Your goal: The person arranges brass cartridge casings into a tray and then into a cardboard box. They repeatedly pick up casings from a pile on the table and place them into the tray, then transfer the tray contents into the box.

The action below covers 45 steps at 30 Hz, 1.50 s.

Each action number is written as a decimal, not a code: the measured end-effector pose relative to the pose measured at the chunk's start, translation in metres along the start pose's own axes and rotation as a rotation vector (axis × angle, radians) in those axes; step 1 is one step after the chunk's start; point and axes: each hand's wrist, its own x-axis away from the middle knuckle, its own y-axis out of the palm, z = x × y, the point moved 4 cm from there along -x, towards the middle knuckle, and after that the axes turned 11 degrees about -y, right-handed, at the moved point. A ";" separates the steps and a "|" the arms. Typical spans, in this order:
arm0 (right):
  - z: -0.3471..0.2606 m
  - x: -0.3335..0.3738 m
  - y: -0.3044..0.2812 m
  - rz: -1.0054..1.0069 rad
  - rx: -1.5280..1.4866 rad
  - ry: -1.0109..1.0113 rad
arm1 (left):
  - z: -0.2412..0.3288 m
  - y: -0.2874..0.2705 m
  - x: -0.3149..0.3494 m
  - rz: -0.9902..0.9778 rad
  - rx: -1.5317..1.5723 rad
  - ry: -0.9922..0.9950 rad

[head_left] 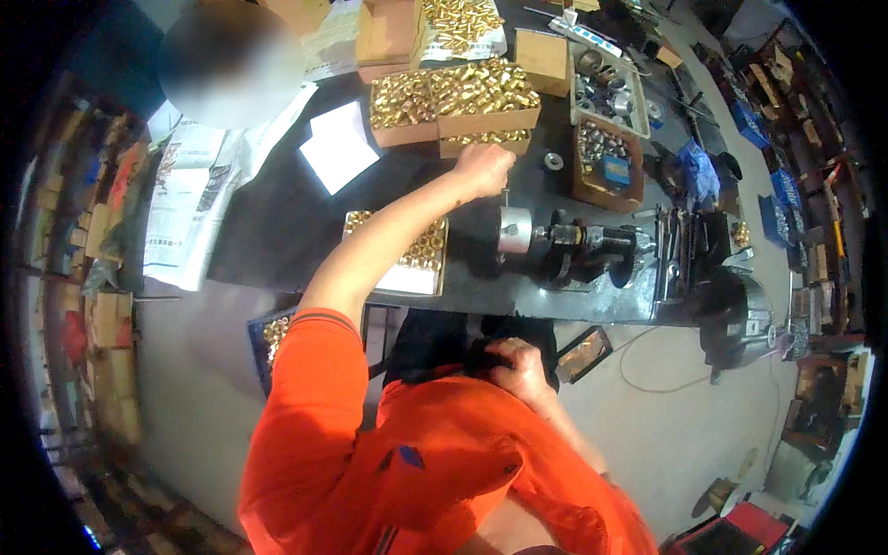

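Observation:
My left hand (485, 170) is stretched out over the dark workbench, its fingers closed round the top of a thin metal rod (506, 198). That rod meets a silvery round chuck (514, 229), which is fixed to a dark bench-mounted spindle device (592, 242). Low in my lap, against dark trousers, lies my right hand (520, 368) with curled fingers; anything inside them is hidden. Beneath my left forearm, a shallow box of brass fittings (425, 250) stands partly covered. Just beyond my left hand are cardboard boxes heaped with brass fittings (486, 88).
A box of dark metal parts (606, 157) and a tray of metal rings (610, 88) stand at the far right. One loose ring (553, 162) lies near the spindle. White paper (339, 148) and newspaper (199, 194) lie leftward. Another person, blurred, is at the far left.

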 end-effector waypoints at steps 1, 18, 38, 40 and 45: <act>0.003 -0.001 0.001 0.001 -0.007 0.012 | 0.001 -0.003 0.003 -0.003 0.021 -0.017; 0.070 0.028 0.008 0.106 0.445 -0.166 | 0.001 -0.017 0.012 -0.012 -0.005 0.000; 0.077 0.028 0.014 0.107 0.487 -0.125 | -0.061 -0.092 0.268 0.093 0.026 -0.381; 0.076 0.028 0.014 0.105 0.486 -0.113 | -0.061 -0.091 0.266 0.050 -0.031 -0.400; 0.071 0.027 0.012 0.078 0.495 -0.100 | -0.059 -0.089 0.267 0.021 -0.083 -0.438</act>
